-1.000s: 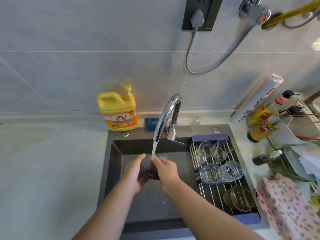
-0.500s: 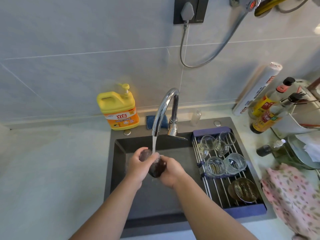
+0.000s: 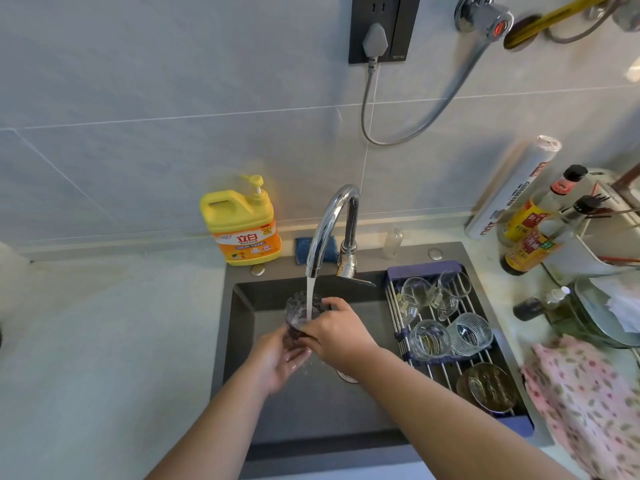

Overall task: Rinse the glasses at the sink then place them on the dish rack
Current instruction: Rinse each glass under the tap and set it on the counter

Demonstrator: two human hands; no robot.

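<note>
Glass [image 3: 296, 318]: dark, dimpled, round-mouthed, beneath curved chrome faucet [image 3: 329, 223].

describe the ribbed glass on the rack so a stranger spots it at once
Find the dark sink; the dish rack covers its right side. Midway along the rack, the ribbed glass lies just right of a smooth glass. Fine grooves round its clear wall set it apart.

The left hand [image 3: 277, 358] and right hand [image 3: 337, 336] are bare, like both forearms [image 3: 214, 420]; the left palm glistens.
</note>
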